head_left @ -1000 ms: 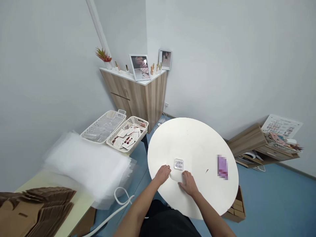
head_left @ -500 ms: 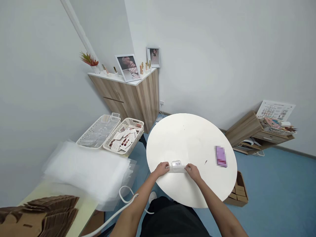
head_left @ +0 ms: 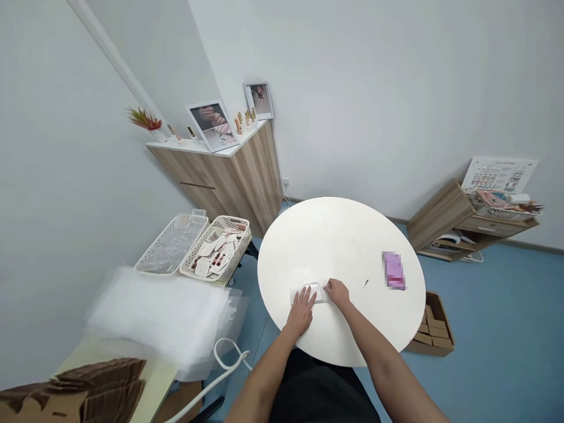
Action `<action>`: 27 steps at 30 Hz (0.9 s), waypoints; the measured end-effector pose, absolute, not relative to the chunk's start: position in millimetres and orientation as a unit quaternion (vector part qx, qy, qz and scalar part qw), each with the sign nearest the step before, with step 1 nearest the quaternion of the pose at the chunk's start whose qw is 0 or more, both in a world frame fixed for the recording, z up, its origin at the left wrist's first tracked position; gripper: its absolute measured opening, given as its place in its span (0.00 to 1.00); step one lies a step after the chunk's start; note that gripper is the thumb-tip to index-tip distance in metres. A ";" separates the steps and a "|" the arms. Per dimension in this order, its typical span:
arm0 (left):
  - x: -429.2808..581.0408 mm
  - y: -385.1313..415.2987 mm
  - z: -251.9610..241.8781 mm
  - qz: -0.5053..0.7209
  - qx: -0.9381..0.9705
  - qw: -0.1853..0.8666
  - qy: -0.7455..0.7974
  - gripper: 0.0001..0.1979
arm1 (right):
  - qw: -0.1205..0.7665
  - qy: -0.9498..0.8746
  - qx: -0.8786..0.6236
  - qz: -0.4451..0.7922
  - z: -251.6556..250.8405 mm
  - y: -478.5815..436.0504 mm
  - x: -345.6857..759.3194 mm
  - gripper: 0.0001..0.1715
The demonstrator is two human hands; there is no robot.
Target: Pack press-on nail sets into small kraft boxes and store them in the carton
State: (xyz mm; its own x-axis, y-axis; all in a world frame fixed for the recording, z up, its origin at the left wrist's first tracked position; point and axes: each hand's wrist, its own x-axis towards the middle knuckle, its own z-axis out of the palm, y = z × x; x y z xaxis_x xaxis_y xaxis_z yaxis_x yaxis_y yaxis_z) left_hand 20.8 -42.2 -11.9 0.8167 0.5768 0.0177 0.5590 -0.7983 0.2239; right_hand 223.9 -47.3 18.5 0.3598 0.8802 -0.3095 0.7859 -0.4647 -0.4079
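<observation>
On the round white table [head_left: 335, 235] lies a small clear plastic box [head_left: 314, 288], partly covered by a strip of translucent wrapping [head_left: 322, 298]. Fingers spread, my left hand [head_left: 300, 314] rests flat on the left part of the wrapping and the box's near-left edge. My right hand [head_left: 338, 292] is closed in a pinch at the wrapping's right end, just beside the box. My left fingers hide part of the box. Farther right on the tabletop is a pixelated purple item [head_left: 393, 271], with a small dark scrap [head_left: 366, 283] nearer to my right hand.
At left, a side table holds translucent sheets [head_left: 158, 314], folded brown cardboard [head_left: 101, 390], a basket of clear plastic pieces [head_left: 143, 258] and a basket of cards [head_left: 235, 258]. A white cable [head_left: 207, 392] hangs nearby. Right of the table stands a carton of small boxes [head_left: 449, 346].
My left hand has gone from pinching the wrapping's left end to lying flat on it. My right hand still pinches the right end, slightly farther up. The view has shifted a little.
</observation>
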 end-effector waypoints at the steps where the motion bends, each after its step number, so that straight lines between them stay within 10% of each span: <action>1: 21.3 -41.2 -15.2 0.041 0.943 0.097 0.316 0.36 | 0.094 -0.520 -0.820 0.218 21.7 -47.5 222.3 0.05; 13: 26.9 2.2 -6.0 0.023 0.954 0.127 0.270 0.32 | 0.129 -0.733 -0.659 0.109 3.8 -91.8 201.2 0.27; 27: 12.8 -6.3 18.4 0.039 0.941 0.257 0.215 0.23 | 0.108 -0.752 -0.646 0.074 22.2 -94.3 202.5 0.14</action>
State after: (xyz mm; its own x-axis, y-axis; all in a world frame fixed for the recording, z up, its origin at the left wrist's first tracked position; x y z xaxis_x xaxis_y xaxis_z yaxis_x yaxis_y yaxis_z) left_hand 12.8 -6.3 18.4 0.9047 0.4245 -0.0373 0.3844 -0.7752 0.5013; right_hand 202.5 -94.3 22.2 -0.1420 0.9876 0.0668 0.9554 0.1544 -0.2516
